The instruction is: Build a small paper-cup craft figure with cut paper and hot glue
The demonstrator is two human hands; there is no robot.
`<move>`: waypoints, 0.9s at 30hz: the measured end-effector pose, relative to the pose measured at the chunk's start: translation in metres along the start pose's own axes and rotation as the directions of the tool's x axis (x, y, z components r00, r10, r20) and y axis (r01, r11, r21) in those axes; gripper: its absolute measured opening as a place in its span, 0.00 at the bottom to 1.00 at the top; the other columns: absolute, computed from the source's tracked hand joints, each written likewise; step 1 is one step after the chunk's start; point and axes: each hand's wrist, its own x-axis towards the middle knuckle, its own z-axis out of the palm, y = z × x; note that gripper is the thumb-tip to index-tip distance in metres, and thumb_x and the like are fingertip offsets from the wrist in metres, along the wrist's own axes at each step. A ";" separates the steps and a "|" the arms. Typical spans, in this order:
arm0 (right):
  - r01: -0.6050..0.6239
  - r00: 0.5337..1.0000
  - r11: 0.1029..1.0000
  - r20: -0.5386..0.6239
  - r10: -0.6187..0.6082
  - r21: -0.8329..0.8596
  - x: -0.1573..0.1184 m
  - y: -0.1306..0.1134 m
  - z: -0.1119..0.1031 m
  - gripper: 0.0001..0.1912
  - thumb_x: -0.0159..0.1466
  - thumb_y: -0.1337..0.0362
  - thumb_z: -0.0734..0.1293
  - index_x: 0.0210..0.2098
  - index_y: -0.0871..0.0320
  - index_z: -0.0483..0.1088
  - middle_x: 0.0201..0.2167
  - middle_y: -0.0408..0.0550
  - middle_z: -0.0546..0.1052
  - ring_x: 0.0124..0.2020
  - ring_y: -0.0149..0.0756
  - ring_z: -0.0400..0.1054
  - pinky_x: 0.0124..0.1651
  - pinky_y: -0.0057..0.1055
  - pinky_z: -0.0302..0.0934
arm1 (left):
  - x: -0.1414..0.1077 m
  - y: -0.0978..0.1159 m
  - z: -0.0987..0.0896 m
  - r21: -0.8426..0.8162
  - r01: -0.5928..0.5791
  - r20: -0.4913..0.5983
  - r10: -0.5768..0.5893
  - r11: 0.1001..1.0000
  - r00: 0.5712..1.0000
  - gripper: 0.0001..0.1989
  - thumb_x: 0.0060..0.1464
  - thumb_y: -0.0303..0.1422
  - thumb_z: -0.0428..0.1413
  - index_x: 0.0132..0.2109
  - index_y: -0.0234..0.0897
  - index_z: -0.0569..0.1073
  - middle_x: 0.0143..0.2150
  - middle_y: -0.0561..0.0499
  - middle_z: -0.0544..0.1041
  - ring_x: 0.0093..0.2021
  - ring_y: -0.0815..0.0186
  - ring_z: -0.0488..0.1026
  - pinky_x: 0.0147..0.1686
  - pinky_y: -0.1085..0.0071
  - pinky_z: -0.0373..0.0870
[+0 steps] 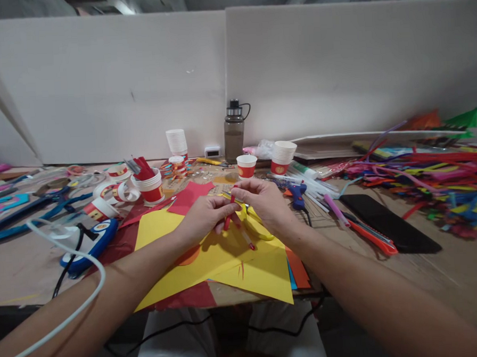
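Note:
Over the yellow paper sheets [247, 282], my left hand [206, 216] pinches a narrow red strip [229, 213]. My right hand [261, 201] is closed at the strip's upper end, fingertips nearly touching those of the left. Whether the strip is paper or pipe cleaner is too small to tell. Below my fingers a slim pen-like stick with a red tip [250, 243] slants down; my left fingers partly hide it. Yellow-handled scissors [259, 228] lie beneath my right hand, their blades mostly covered. Red paper [191, 196] lies just beyond my left hand.
A paper cup [247, 168], stacked cups [283, 157] and a bottle [234, 133] stand behind. Left are a cup of red strips [151, 189] and a blue power strip [90, 247]. Right lie a glue gun [298, 195], a cutter [371, 235], a black phone-like slab [388, 223] and pipe cleaners [434, 181].

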 end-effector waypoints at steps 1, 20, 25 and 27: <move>-0.001 1.000 1.000 -0.002 0.001 -0.011 0.000 -0.001 0.000 0.09 0.51 0.60 0.73 0.28 0.59 0.74 0.25 0.41 0.75 0.27 0.28 0.65 0.35 0.30 0.59 | 0.000 0.000 0.000 0.002 0.002 -0.002 -0.002 1.000 1.000 0.18 0.53 0.44 0.58 0.30 0.31 0.77 0.26 0.48 0.78 0.15 0.78 0.59 0.19 0.76 0.55; 0.001 1.000 1.000 -0.013 -0.001 -0.001 -0.001 -0.003 0.001 0.10 0.51 0.59 0.73 0.27 0.59 0.74 0.24 0.41 0.74 0.27 0.29 0.65 0.35 0.30 0.59 | 0.000 0.002 0.000 0.042 0.001 -0.019 -0.001 0.999 1.000 0.18 0.54 0.44 0.57 0.29 0.31 0.77 0.21 0.50 0.75 0.15 0.77 0.59 0.19 0.76 0.54; 0.010 1.000 1.000 -0.010 -0.010 0.005 0.000 -0.003 0.000 0.09 0.51 0.59 0.73 0.26 0.59 0.74 0.23 0.41 0.74 0.26 0.29 0.65 0.35 0.30 0.59 | 0.000 0.000 -0.001 0.063 -0.014 -0.017 0.015 0.998 1.000 0.18 0.55 0.44 0.57 0.29 0.32 0.78 0.15 0.55 0.67 0.15 0.76 0.59 0.20 0.76 0.55; 0.020 1.000 1.000 -0.008 -0.020 0.014 0.000 -0.002 0.000 0.09 0.50 0.60 0.74 0.26 0.59 0.75 0.23 0.41 0.74 0.26 0.29 0.64 0.35 0.30 0.59 | 0.000 -0.001 -0.001 0.052 -0.009 -0.019 0.010 0.999 1.000 0.17 0.54 0.44 0.57 0.29 0.32 0.78 0.15 0.55 0.68 0.15 0.76 0.59 0.20 0.76 0.54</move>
